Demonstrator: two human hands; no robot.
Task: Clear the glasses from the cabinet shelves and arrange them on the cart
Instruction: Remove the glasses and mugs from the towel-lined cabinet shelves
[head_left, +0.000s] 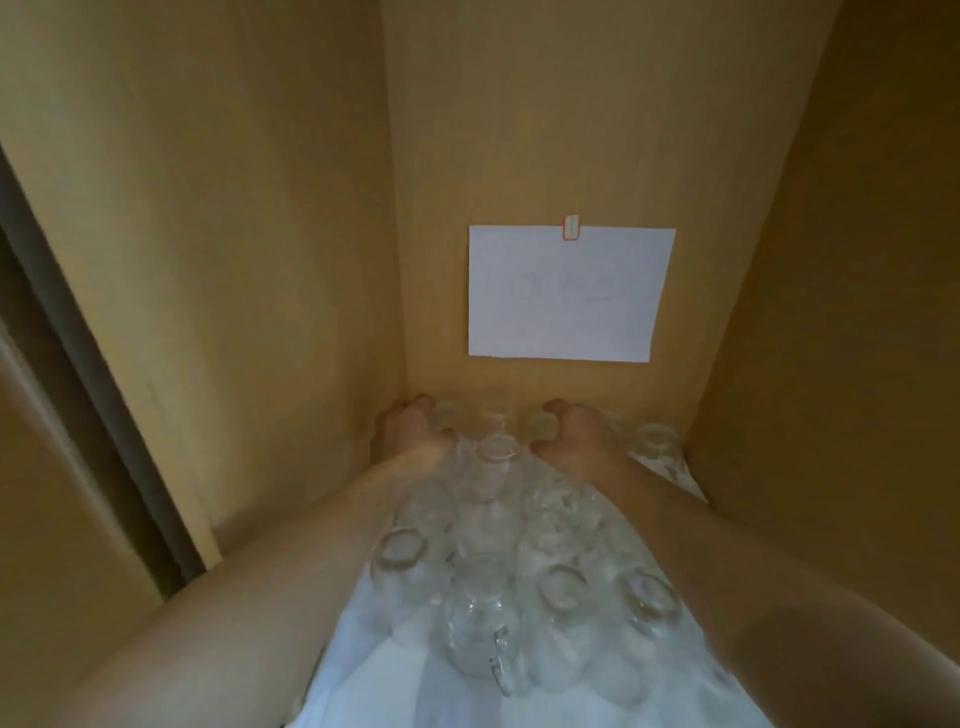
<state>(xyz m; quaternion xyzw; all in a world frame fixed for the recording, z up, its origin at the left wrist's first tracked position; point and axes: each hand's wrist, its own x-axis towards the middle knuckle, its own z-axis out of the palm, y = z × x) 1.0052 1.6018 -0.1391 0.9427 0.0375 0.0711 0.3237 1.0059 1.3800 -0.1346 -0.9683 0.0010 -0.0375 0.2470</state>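
i see both arms reach deep into the cabinet (260, 260), left hand (410, 428) and right hand (574, 431) each curled around a back-row glass at 12 o'clock (blurry), while many glasses (519, 561) wait on the shelf, no cart in sight.

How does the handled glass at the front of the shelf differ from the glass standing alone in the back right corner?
The handled glass stands nearest the camera, crowded among other glasses; the corner glass stands apart, at the back wall. The front one shows a side handle; no handle shows on the corner one. Both are clear, upright, and held by neither hand.
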